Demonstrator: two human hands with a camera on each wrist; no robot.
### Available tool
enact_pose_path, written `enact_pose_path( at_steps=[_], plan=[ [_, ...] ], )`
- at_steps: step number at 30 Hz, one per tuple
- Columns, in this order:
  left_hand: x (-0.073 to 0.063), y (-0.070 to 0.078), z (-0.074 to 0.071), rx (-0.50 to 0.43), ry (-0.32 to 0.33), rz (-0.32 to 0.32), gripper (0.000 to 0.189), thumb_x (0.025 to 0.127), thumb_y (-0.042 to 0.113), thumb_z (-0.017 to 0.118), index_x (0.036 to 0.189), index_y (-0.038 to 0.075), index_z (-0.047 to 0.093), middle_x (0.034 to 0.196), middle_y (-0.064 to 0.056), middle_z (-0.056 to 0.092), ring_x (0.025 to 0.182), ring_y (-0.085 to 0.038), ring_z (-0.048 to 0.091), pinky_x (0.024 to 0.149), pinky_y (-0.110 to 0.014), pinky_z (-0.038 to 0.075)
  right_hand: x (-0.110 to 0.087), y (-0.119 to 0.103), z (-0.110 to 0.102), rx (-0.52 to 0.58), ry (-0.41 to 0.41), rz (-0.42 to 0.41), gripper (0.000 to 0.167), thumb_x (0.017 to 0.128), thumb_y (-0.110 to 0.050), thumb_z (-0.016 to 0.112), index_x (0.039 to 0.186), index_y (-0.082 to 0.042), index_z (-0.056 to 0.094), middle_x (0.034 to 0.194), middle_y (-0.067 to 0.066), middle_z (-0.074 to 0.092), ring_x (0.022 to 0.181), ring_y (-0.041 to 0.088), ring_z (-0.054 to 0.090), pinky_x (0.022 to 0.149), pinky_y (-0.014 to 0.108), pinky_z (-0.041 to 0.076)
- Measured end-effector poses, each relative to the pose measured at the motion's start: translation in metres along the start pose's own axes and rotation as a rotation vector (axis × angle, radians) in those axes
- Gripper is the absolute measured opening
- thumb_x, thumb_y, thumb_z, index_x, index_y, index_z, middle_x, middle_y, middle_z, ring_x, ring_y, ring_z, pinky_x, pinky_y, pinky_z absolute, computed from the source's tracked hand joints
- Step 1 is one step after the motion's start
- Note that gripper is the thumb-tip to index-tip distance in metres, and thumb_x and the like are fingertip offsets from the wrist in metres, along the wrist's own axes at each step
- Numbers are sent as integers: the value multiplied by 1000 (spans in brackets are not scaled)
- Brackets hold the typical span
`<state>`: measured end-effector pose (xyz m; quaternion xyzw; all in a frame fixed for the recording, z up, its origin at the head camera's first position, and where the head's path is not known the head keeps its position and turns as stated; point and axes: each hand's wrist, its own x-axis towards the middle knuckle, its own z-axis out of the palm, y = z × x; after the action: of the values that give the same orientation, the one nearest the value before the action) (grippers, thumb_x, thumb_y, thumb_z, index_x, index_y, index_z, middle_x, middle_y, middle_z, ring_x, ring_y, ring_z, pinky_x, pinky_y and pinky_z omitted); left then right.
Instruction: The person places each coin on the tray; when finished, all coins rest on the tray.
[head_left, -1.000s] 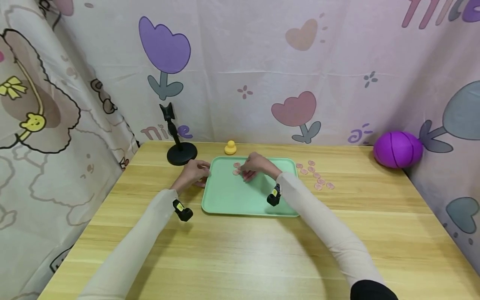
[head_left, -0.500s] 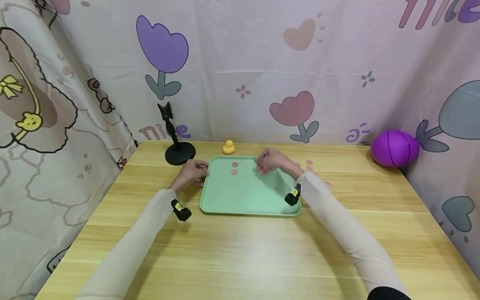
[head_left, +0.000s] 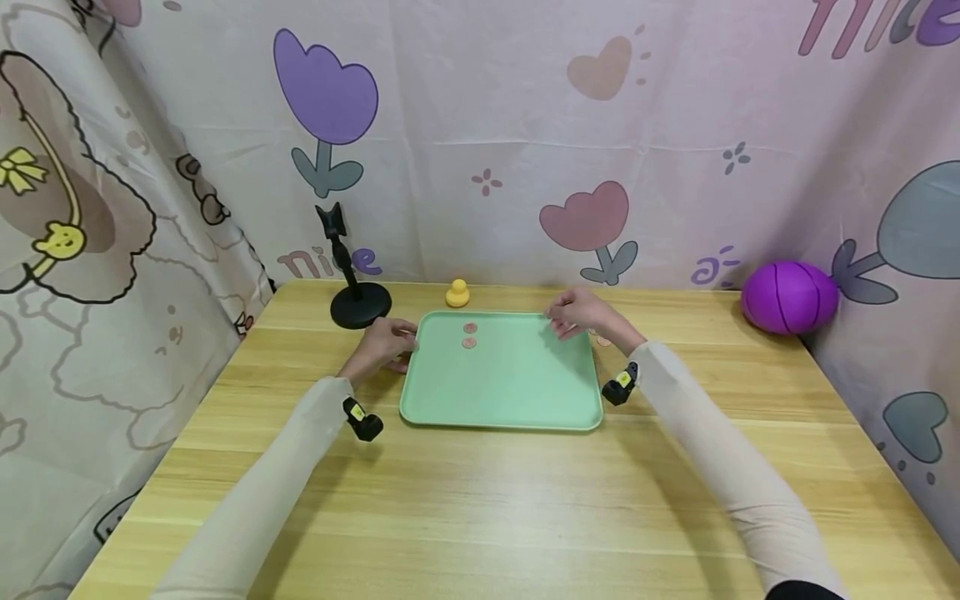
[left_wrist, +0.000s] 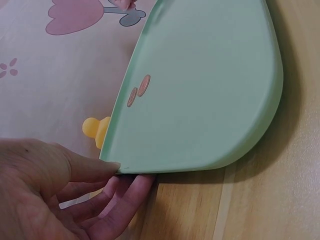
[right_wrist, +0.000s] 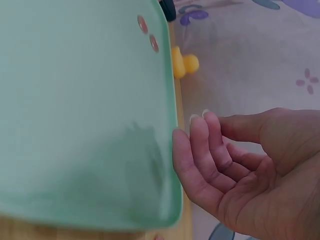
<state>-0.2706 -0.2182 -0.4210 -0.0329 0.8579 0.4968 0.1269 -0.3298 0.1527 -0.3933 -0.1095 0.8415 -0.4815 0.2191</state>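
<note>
Two small copper-coloured coins [head_left: 468, 342] lie one behind the other in the rear left part of a mint-green tray [head_left: 498, 387]. My left hand [head_left: 384, 346] pinches the tray's left edge. In the left wrist view its thumb [left_wrist: 95, 168] is on the rim and the fingers are beneath. Over the tray's rear right corner hovers my right hand [head_left: 583, 314], fingers loosely bent and nothing between them in the right wrist view. Beyond that corner, more coins [head_left: 603, 341] show on the table, mostly hidden behind the right hand and wrist.
A yellow rubber duck [head_left: 457, 293] stands just behind the tray. To its left is a black stand [head_left: 360, 306] with a round base. A purple ball [head_left: 790, 297] sits at the table's far right, and a printed curtain [head_left: 465, 100] hangs along the back.
My right hand has moved right from the coins on the tray to its rear right corner, covering most coins on the table. My left hand has stayed at the tray's edge.
</note>
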Motion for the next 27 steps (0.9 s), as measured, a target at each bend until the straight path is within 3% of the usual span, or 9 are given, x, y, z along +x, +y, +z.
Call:
enact_pose_path(
  at_steps=[5,12,27],
  plan=[
    [0,0,1,-6,8,-12,40,104,3,57,143,-5,58,122,-25,65,92,-23,65,69,-32,66,-8,7,-18,-23,34,7,27,108,-11,56,117,15,60,85,9,70,72,15,69,86,47,65],
    [2,-1,1,-5,13,-15,39,103,3,58,142,-4,59,123,-25,65,92,-23,65,67,-31,66,-17,26,-38,-25,113,4,29,107,-12,59,118,14,59,92,14,72,72,14,71,73,36,66],
    [3,-2,1,-6,13,-14,41,104,3,57,144,-5,57,126,-26,64,97,-26,67,69,-32,66,-33,58,-61,-50,254,21,29,106,-5,57,123,18,56,98,20,67,73,15,67,73,31,65]
  ],
)
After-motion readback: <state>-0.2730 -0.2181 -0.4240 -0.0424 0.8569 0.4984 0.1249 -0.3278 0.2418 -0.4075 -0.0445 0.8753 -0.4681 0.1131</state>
